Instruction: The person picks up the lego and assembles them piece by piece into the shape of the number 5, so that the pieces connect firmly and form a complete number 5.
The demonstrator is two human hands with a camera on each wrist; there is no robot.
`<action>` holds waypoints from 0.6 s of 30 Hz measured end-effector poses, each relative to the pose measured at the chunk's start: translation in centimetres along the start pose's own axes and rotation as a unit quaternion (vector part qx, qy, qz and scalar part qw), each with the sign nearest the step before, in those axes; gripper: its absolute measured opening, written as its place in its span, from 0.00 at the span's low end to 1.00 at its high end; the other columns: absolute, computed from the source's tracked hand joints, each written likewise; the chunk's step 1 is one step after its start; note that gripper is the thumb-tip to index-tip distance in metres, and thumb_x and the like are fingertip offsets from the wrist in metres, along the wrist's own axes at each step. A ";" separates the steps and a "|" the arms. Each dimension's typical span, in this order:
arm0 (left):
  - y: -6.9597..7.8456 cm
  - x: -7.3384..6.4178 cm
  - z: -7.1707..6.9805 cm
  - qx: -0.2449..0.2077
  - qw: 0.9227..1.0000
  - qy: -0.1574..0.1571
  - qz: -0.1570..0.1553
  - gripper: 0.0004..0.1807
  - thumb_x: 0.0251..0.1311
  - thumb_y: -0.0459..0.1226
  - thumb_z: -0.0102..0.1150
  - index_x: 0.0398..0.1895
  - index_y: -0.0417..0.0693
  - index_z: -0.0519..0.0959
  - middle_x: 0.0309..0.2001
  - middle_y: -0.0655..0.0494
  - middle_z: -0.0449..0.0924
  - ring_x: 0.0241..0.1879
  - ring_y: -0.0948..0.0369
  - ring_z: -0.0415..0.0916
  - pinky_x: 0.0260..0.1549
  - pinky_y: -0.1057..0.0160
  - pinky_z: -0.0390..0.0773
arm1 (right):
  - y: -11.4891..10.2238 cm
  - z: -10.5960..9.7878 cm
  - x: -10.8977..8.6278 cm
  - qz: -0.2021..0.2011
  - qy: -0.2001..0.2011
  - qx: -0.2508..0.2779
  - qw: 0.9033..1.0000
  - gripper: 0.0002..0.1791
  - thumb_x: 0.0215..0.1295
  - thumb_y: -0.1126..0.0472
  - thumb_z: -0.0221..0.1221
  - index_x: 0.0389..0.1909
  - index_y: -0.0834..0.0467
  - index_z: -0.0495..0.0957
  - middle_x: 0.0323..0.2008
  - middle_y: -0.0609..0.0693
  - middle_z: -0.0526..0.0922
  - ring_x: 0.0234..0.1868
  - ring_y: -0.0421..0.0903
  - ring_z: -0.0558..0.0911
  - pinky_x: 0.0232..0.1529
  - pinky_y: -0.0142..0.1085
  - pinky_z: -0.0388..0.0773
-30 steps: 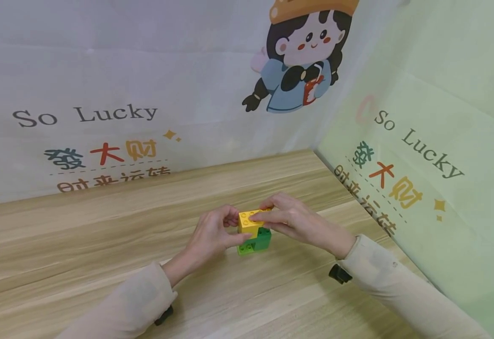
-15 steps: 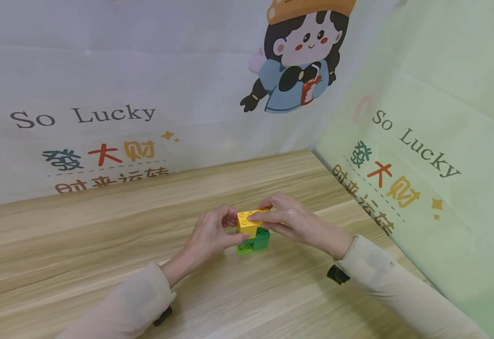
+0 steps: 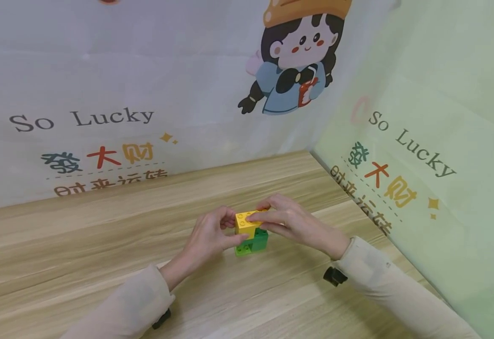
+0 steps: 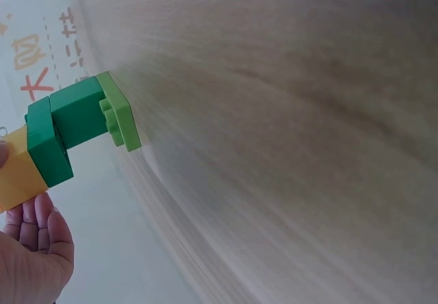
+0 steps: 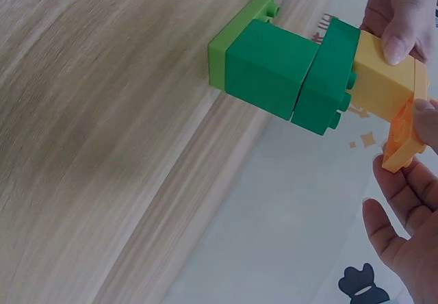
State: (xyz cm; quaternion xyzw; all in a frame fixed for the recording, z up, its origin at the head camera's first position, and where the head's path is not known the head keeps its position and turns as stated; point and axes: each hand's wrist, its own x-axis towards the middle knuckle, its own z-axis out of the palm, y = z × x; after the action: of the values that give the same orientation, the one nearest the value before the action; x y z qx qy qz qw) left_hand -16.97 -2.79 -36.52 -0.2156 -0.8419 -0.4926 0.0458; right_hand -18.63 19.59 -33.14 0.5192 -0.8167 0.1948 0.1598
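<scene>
A tower of toy building bricks stands on the table in the head view. At its foot lies a light green plate brick [image 5: 236, 40]. Two dark green bricks, a lower one [image 5: 270, 68] and an upper one [image 5: 325, 88], are stacked on it. Above them is a yellow brick [image 5: 383, 78], which my left hand [image 3: 209, 233] pinches between its front thumb and the fingers behind. An orange-yellow plate brick [image 5: 404, 140] is at the top, jutting to the right. My right hand [image 3: 295, 219] holds this plate, fingertips on its top and right end.
The wood-grain table [image 3: 115, 235] reaches back to a white printed cloth wall [image 3: 209, 94] and a second printed wall [image 3: 450, 141] at the right. A black strap piece [image 3: 335, 276] shows below the right cuff, another [image 3: 161, 320] below the left.
The head view has shifted slightly, so the scene sits a little further left. Both hands keep the same hold on the bricks.
</scene>
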 end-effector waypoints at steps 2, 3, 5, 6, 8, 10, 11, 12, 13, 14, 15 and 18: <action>-0.1 0.0 0.0 -0.001 1.000 0.000 0.001 0.18 0.42 0.34 0.74 0.36 0.39 0.77 0.35 0.49 0.83 0.37 0.51 0.81 0.40 0.53 0.81 | -0.1 0.0 0.1 0.003 -0.003 0.000 1.000 0.16 0.56 0.66 0.64 0.47 0.55 0.81 0.44 0.53 0.80 0.43 0.46 0.76 0.45 0.38 0.77; -0.1 0.0 0.0 -0.002 1.000 0.000 0.001 0.18 0.42 0.34 0.74 0.36 0.38 0.77 0.35 0.49 0.83 0.37 0.51 0.81 0.40 0.53 0.81 | -0.1 -0.1 0.1 0.004 -0.005 -0.002 1.000 0.16 0.56 0.66 0.64 0.47 0.55 0.81 0.44 0.53 0.80 0.43 0.46 0.77 0.45 0.38 0.77; -0.1 0.0 0.0 -0.003 1.000 0.000 0.001 0.18 0.42 0.34 0.74 0.36 0.38 0.77 0.35 0.49 0.83 0.37 0.52 0.81 0.40 0.53 0.81 | -0.2 -0.1 0.2 0.006 -0.008 -0.007 1.000 0.16 0.56 0.65 0.64 0.47 0.54 0.81 0.44 0.53 0.80 0.44 0.46 0.77 0.45 0.37 0.77; -0.1 0.0 0.0 -0.004 1.000 0.000 0.000 0.18 0.42 0.34 0.74 0.36 0.38 0.77 0.35 0.49 0.83 0.37 0.52 0.81 0.40 0.53 0.81 | -0.2 -0.2 0.2 0.007 -0.010 -0.010 1.000 0.16 0.56 0.65 0.64 0.47 0.54 0.82 0.44 0.53 0.80 0.44 0.46 0.77 0.45 0.37 0.77; -0.1 0.0 0.1 -0.006 1.000 -0.001 -0.001 0.18 0.42 0.34 0.74 0.36 0.38 0.77 0.35 0.49 0.83 0.37 0.52 0.81 0.40 0.54 0.81 | -0.3 -0.3 0.2 0.008 -0.015 -0.017 1.000 0.16 0.56 0.65 0.64 0.47 0.54 0.82 0.44 0.53 0.80 0.44 0.46 0.77 0.45 0.37 0.77; -0.1 0.1 0.1 -0.006 1.000 -0.002 -0.004 0.18 0.41 0.34 0.74 0.36 0.38 0.77 0.34 0.49 0.83 0.37 0.52 0.81 0.40 0.54 0.81 | -0.4 -0.4 0.2 0.011 -0.020 -0.021 1.000 0.16 0.57 0.65 0.64 0.47 0.54 0.82 0.44 0.53 0.80 0.44 0.47 0.77 0.45 0.37 0.77; -0.1 0.1 0.1 -0.005 1.000 -0.003 -0.006 0.18 0.41 0.34 0.74 0.36 0.38 0.77 0.34 0.49 0.83 0.37 0.53 0.82 0.40 0.54 0.81 | -0.4 -0.4 0.2 0.014 -0.023 -0.021 0.999 0.16 0.57 0.66 0.64 0.47 0.53 0.82 0.44 0.53 0.80 0.44 0.47 0.77 0.45 0.37 0.77; 0.0 0.1 0.1 -0.005 1.000 -0.004 -0.007 0.18 0.41 0.34 0.74 0.36 0.38 0.77 0.34 0.49 0.83 0.37 0.52 0.82 0.40 0.54 0.81 | -0.4 -0.5 0.2 0.018 -0.027 -0.021 0.999 0.16 0.57 0.66 0.64 0.47 0.53 0.82 0.44 0.53 0.80 0.44 0.47 0.77 0.46 0.37 0.77; 0.0 0.1 0.1 -0.005 1.000 -0.004 -0.008 0.18 0.41 0.34 0.74 0.36 0.38 0.77 0.34 0.49 0.83 0.37 0.52 0.82 0.40 0.54 0.81 | -0.4 -0.5 0.2 0.022 -0.030 -0.020 0.999 0.16 0.57 0.66 0.63 0.48 0.53 0.82 0.45 0.53 0.80 0.45 0.47 0.77 0.46 0.37 0.77; 0.0 0.2 0.1 -0.004 1.000 -0.004 -0.008 0.18 0.41 0.34 0.74 0.36 0.38 0.77 0.34 0.49 0.83 0.37 0.52 0.82 0.40 0.54 0.81 | -0.5 -0.5 0.2 0.026 -0.034 -0.019 0.999 0.16 0.58 0.66 0.63 0.48 0.53 0.82 0.45 0.53 0.80 0.45 0.46 0.77 0.46 0.37 0.77; 0.0 0.2 0.1 -0.004 1.000 -0.004 -0.009 0.18 0.41 0.34 0.74 0.36 0.38 0.77 0.34 0.49 0.83 0.37 0.52 0.82 0.40 0.54 0.81 | -0.5 -0.5 0.2 0.030 -0.037 -0.018 0.999 0.16 0.58 0.66 0.63 0.48 0.52 0.82 0.45 0.53 0.79 0.45 0.46 0.77 0.47 0.38 0.77; 0.1 0.2 0.1 -0.001 1.000 -0.005 -0.008 0.18 0.41 0.34 0.74 0.35 0.39 0.77 0.34 0.49 0.83 0.36 0.52 0.82 0.39 0.54 0.81 | -0.5 -0.6 0.2 0.039 -0.043 -0.015 0.998 0.16 0.58 0.66 0.63 0.48 0.52 0.82 0.45 0.53 0.79 0.46 0.46 0.77 0.48 0.39 0.77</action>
State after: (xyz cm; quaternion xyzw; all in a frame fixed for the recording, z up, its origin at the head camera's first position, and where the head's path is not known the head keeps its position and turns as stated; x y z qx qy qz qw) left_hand -17.12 -2.59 -36.43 -0.2115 -0.8430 -0.4931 0.0379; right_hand -18.26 19.53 -32.45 0.4928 -0.8451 0.1661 0.1243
